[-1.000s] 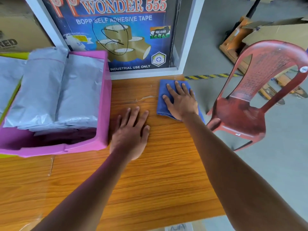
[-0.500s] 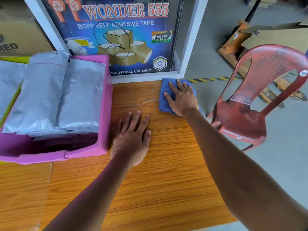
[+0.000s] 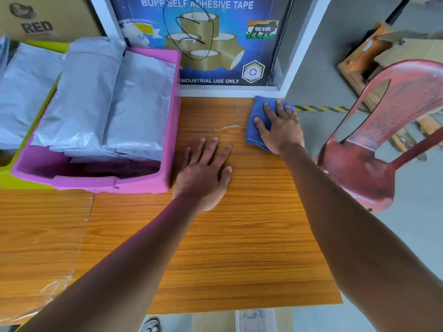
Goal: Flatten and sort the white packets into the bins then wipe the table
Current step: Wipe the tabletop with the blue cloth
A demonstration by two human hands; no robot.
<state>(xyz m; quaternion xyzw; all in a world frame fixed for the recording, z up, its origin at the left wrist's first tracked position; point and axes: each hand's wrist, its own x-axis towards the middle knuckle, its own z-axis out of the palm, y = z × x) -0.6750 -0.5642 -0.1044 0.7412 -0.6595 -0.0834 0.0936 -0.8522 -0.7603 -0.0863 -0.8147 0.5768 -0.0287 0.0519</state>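
The orange wood-grain laminate bench [image 3: 239, 248] fills the lower and middle frame, its far edge meeting a blue adhesive-tape poster [image 3: 215, 44] in a white frame at top centre. At right, off the bench, stands a red plastic chair [image 3: 374, 161] on the grey floor. In the upper left a pink plastic bin [image 3: 170, 130] sits on the bench, holding grey-white flat plastic packets [image 3: 100, 99] stacked and leaning toward the frame's top; beside it, at the left edge, a yellow-green bin [image 3: 9, 173] holds more packets. The left hand [image 3: 203, 173] lies flat, fingers straight and spread, palm down on the bench just beside the pink bin's right wall. The right hand [image 3: 280, 130], fingers straight, presses flat on a folded blue cloth [image 3: 256, 121] at the bench's far right corner, close under the poster frame
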